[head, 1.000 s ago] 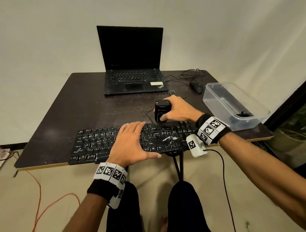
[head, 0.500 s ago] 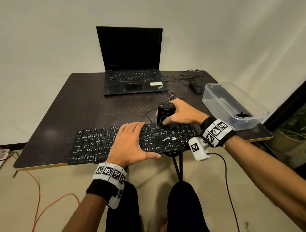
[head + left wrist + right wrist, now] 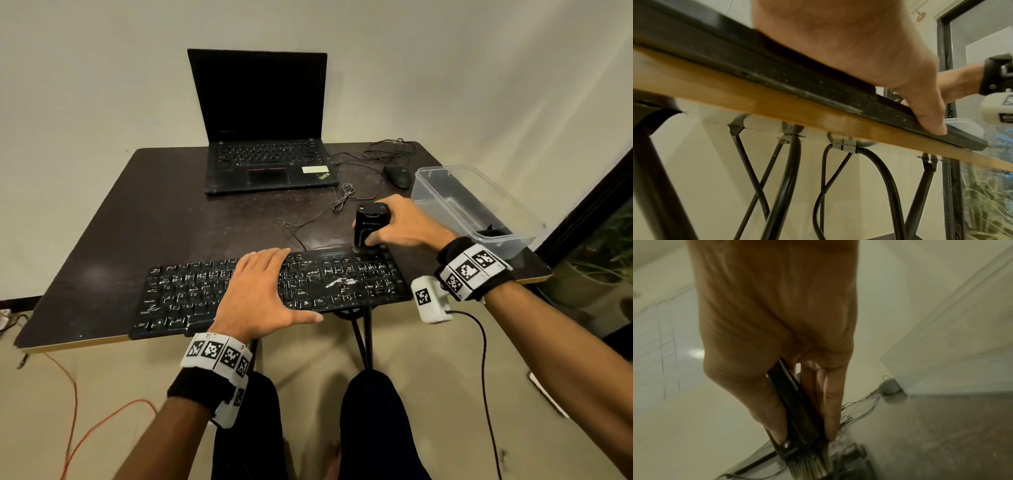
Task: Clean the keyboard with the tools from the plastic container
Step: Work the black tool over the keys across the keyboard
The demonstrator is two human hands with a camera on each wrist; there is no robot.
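A black keyboard [image 3: 191, 298] with white smears lies along the table's front edge. My left hand [image 3: 257, 294] rests flat on its middle, fingers straight, thumb spread toward the front rim; the left wrist view shows the thumb [image 3: 929, 116] on the keyboard's front edge [image 3: 818, 91]. My right hand [image 3: 400, 226] grips a black brush tool [image 3: 370, 224] upright over the keyboard's far right corner. In the right wrist view my right hand [image 3: 803, 437] holds the black tool [image 3: 797, 415] between thumb and fingers, with its bristles [image 3: 809, 467] pointing down.
An open black laptop [image 3: 267, 164] stands at the back of the dark table [image 3: 164, 212]. A black mouse [image 3: 397, 175] and loose cables [image 3: 346, 195] lie behind my right hand. A clear plastic container [image 3: 455, 192] sits at the right edge with a small dark item inside.
My right hand has carried the brush tool to the right along the keyboard's back edge, toward its far right corner. The left hand has stayed flat on the keys.
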